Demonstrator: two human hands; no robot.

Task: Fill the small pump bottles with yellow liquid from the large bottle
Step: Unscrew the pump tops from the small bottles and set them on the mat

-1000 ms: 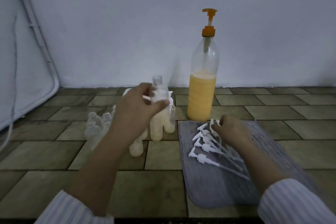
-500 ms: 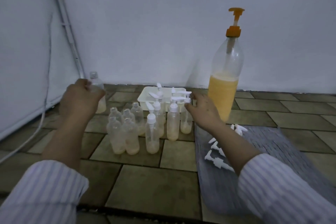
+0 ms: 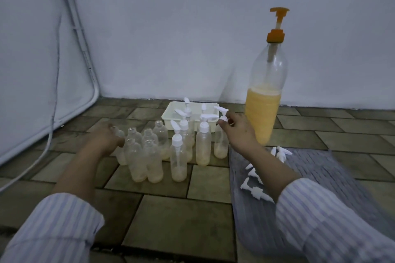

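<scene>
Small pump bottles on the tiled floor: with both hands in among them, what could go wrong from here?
1. The small bottles stand packed together; the left hand gripping the leftmost uncapped one could knock over its open neighbours and spill.
2. The right hand pinches a white pump head on the rightmost bottle; tugging might tip that bottle.
3. The right forearm lies over the loose pump heads on the grey mat and may scatter them.

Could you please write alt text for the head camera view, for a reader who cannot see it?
A person's left hand grips an uncapped small bottle among a cluster on a tiled floor, while the right hand pinches a white pump top on another. A large bottle of yellow liquid stands beside them.
</scene>
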